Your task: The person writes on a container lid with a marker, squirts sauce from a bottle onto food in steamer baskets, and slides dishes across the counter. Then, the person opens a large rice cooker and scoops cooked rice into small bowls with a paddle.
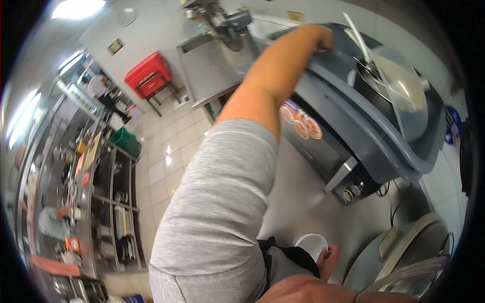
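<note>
My left arm, in a grey short sleeve, stretches to the top of the view. My left hand bends down over the far end of a large grey tub; its fingers are mostly hidden, and anything in them cannot be made out. Low in the view, close to my body, my right hand grips the edge of a white bowl or cup. Inside the tub stand a translucent container, a dark pot and utensils with a white handle. The tub rests on a dark appliance with a knob.
A steel table with a machine stands beyond my arm. Grey rounded equipment is at the lower right. Across the tiled floor are a red box, a green bin, steel shelving and people.
</note>
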The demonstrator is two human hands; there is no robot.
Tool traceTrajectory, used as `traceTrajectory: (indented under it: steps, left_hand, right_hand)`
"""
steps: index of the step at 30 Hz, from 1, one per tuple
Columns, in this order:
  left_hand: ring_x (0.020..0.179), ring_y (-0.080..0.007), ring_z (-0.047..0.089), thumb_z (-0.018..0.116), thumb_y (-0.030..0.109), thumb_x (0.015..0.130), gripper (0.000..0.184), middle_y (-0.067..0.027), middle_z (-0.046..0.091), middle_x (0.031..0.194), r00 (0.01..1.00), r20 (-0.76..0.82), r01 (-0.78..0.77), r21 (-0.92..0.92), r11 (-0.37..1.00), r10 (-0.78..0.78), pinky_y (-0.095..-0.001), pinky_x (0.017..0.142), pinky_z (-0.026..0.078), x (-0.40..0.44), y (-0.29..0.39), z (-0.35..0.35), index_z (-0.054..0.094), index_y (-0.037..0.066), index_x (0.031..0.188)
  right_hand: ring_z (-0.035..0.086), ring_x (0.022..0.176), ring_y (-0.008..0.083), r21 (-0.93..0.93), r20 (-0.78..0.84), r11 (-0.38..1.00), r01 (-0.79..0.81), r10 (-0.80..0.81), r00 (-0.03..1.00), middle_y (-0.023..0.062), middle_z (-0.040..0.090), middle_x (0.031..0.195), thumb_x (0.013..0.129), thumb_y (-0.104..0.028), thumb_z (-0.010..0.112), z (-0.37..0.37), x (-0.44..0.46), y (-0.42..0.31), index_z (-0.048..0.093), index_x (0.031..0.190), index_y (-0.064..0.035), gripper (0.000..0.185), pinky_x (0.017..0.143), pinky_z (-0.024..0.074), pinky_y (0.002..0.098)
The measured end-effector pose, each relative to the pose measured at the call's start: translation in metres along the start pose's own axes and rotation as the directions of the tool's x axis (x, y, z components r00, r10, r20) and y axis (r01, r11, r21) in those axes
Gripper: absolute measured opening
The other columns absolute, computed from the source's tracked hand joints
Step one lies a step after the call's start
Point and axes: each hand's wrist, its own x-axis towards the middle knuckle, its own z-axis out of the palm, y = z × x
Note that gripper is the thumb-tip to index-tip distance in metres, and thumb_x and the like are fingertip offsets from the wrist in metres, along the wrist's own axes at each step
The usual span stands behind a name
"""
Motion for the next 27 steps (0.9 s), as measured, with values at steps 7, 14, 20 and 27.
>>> traceTrajectory:
  steps: [7, 14, 20, 27]
  left_hand:
    - [0.108, -0.0358, 0.061, 0.060, 0.016, 0.080, 0.052, -0.0191, 0.063, 0.119, 0.789, -0.608, -0.031, 0.106, 0.994, 0.089, -0.0448, 0.088, 0.051, -0.215, 0.008, -0.042, 0.053, 0.007, 0.131]
    - [0.088, -0.0345, 0.055, 0.058, 0.003, 0.088, 0.031, -0.0183, 0.054, 0.098, 0.423, -0.816, -0.438, -0.565, 0.699, -0.395, -0.0414, 0.078, 0.046, -0.382, -0.013, 0.201, 0.054, 0.002, 0.119]
    - [0.085, -0.0389, 0.066, 0.058, 0.037, 0.093, 0.036, -0.0248, 0.067, 0.099, 0.889, -0.242, -0.002, -0.850, 0.526, -0.389, -0.0490, 0.072, 0.050, -0.435, 0.022, 0.470, 0.063, 0.005, 0.110]
    - [0.052, -0.0097, 0.051, 0.055, 0.025, 0.098, 0.024, -0.0028, 0.053, 0.061, 0.953, -0.108, -0.056, -0.981, 0.184, -0.285, -0.0289, 0.045, 0.040, -0.435, 0.020, 0.441, 0.060, 0.002, 0.097]
  right_hand:
    - [0.051, 0.070, 0.0257, -0.054, -0.075, 0.994, 0.100, -0.104, 0.992, 0.0130, 0.054, 0.090, 0.089, -0.007, 0.056, 0.008, -0.007, 0.004, 0.054, 0.102, -0.0002, 0.014, 0.064, 0.0439, 0.0352]
    - [0.057, 0.082, 0.0299, -0.088, -0.177, 0.948, 0.306, -0.318, 0.932, 0.0157, 0.056, 0.093, 0.087, 0.000, 0.055, 0.031, -0.002, 0.006, 0.053, 0.102, 0.0002, 0.016, 0.076, 0.0461, 0.0374]
    - [0.061, 0.097, 0.0356, -0.200, -0.218, 0.948, 0.245, -0.287, 0.933, 0.0186, 0.062, 0.101, 0.084, 0.004, 0.056, 0.055, 0.005, -0.010, 0.058, 0.102, -0.0010, 0.019, 0.088, 0.0472, 0.0395]
    - [0.056, 0.112, 0.0373, -0.184, -0.081, 0.939, 0.290, -0.309, 0.948, 0.0202, 0.051, 0.128, 0.092, -0.012, 0.060, -0.019, -0.047, -0.140, 0.047, 0.132, -0.0053, 0.043, 0.092, 0.0478, 0.0431]
